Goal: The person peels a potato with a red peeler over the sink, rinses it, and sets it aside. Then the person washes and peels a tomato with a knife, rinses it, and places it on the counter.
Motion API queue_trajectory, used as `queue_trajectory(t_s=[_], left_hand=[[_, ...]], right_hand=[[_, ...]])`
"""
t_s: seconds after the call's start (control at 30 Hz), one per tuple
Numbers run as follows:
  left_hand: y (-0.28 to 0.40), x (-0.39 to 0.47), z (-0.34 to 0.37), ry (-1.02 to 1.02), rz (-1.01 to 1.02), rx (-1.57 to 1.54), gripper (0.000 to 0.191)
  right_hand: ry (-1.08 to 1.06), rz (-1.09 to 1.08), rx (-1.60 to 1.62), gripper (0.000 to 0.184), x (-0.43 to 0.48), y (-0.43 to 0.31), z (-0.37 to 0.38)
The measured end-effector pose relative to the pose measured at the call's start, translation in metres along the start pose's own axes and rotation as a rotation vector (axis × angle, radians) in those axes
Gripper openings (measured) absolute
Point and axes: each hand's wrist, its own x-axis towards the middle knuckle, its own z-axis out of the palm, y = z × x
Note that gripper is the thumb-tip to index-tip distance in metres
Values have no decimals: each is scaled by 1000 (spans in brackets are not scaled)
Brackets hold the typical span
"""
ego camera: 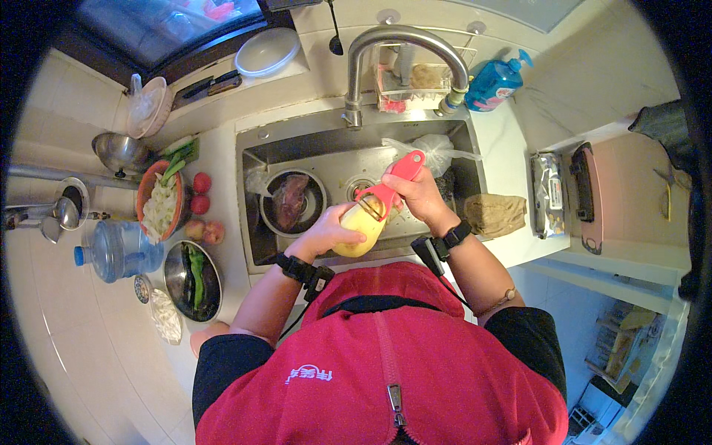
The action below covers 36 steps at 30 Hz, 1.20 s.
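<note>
My left hand [328, 231] grips a pale yellow peeled potato [361, 229] over the near side of the stainless-steel sink [345, 150]. Held in my right hand [420, 192] is a red-handled peeler [392, 186], its blade resting against the potato's upper end. Some peelings [396, 219] lie on the sink floor beneath my right hand. Left of my hands, a round metal bowl [321, 192] in the sink holds a piece of dark red meat [292, 201]. A knotted clear plastic bag [434, 153] sits in the sink's far right corner.
A curved faucet [356, 78] rises behind the sink. On the left counter are a bowl of cut pale vegetables [158, 208], tomatoes [201, 183], peaches [204, 231] and a bowl of green peppers [196, 272]. A brown cloth [495, 214] and blue soap bottle [495, 83] stand right.
</note>
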Motion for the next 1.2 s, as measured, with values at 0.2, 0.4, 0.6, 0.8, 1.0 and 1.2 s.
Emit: queue_trajectory(t_s=[0.2, 0.4, 0.6, 0.8, 1.0, 1.2], left_hand=[[-13, -5, 0, 5, -41, -79, 62], [-30, -1, -2, -27, -83, -83, 60], [-20, -13, -6, -33, 66, 22, 65], [3, -6, -8, 105, 119, 487, 65], [4, 2, -1, 217, 182, 657, 65], [0, 4, 2, 242, 194, 784, 65]], right_hand=[[72, 124, 200, 15, 6, 23, -7], [56, 150, 142, 16, 10, 41, -19], [357, 175, -39, 17, 10, 50, -52], [259, 49, 42, 14, 10, 49, -43], [190, 28, 124, 14, -2, 17, -13], [170, 80, 139, 13, 8, 37, -12]])
